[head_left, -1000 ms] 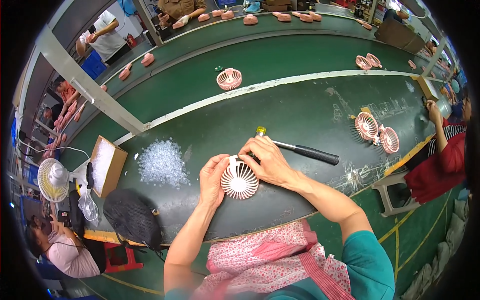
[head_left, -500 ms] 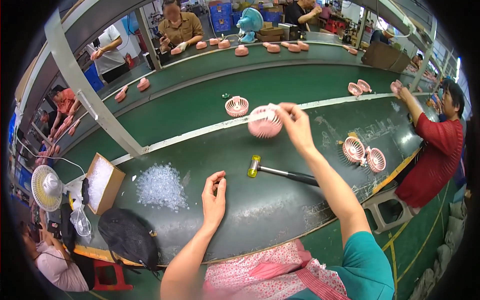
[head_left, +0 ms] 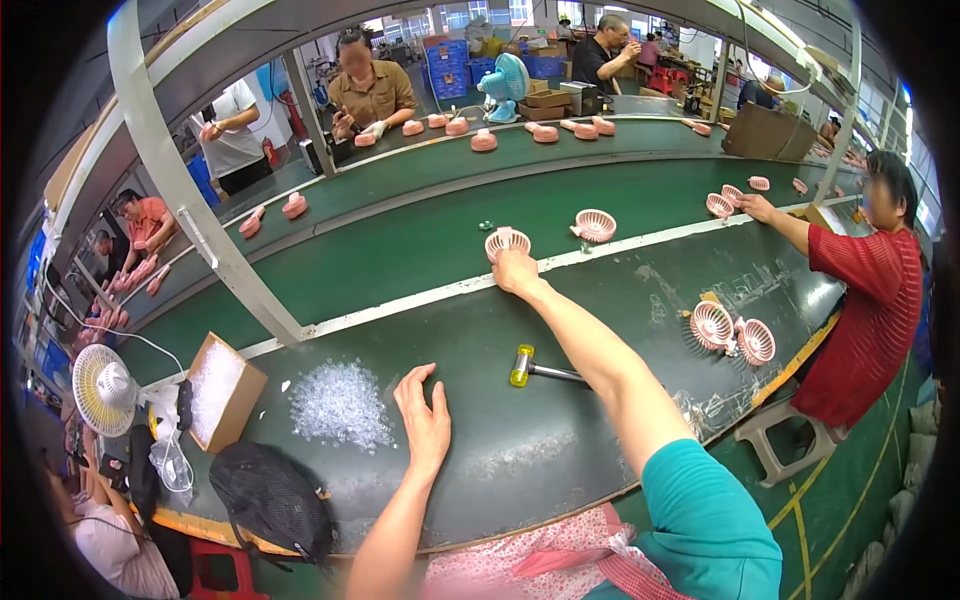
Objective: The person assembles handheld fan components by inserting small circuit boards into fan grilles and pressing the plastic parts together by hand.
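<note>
My right hand (head_left: 514, 273) reaches over the white strip to the green belt, its fingers closed on the near rim of a round pink slatted fan housing (head_left: 508, 240). To the right of it, a second such fan housing (head_left: 595, 225) lies on the belt. My left hand (head_left: 425, 415) rests on the dark worktop with fingers apart, holding nothing. Between my arms lies a mallet (head_left: 522, 366) with a yellow-ended head; my right forearm hides much of its handle. Left of my left hand spreads a heap of small clear pieces (head_left: 342, 405).
Two pink fan housings (head_left: 712, 325) sit at the worktop's right. At left stand a carton of white pieces (head_left: 243, 400), a black mesh bag (head_left: 270, 490) and a small fan (head_left: 103, 388). A red-sleeved co-worker (head_left: 865, 300) handles housings at right. A metal post (head_left: 190, 200) rises at left.
The fan housing my right hand held is now down on the belt. That hand has moved left to the other housing. My left hand's fingers have spread. The view has shifted slightly.
</note>
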Tool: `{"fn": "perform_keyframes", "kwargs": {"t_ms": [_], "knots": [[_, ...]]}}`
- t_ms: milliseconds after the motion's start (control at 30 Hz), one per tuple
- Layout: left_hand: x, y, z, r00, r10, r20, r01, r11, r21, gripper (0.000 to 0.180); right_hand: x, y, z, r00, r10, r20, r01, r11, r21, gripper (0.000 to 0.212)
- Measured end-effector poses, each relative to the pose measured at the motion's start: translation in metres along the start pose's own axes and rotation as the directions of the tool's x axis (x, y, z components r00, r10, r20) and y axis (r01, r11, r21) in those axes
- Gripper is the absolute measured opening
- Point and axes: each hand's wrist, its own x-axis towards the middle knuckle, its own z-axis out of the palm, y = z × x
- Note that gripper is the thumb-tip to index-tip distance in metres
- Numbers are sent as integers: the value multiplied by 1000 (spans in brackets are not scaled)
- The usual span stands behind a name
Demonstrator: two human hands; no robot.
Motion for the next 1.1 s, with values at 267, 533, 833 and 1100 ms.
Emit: {"fn": "perform_keyframes", "kwargs": {"t_ms": [267,533,833,1100], "knots": [[0,-9,-5,954,-259,-150,179,895,-408,35,-117,-29,-57,786,-545,-290,613,750,250,17],[0,-4,-9,992,-8,-129,-20,976,-215,31,-217,-31,-58,692,-683,-234,721,640,266,38],[-29,43,-9,750,533,392,-602,796,68,46,-214,-4,-36,801,-502,-326,571,803,167,37],[-31,37,13,739,520,427,-617,778,120,33,-214,-13,-40,825,-359,-437,492,836,243,26]]}}
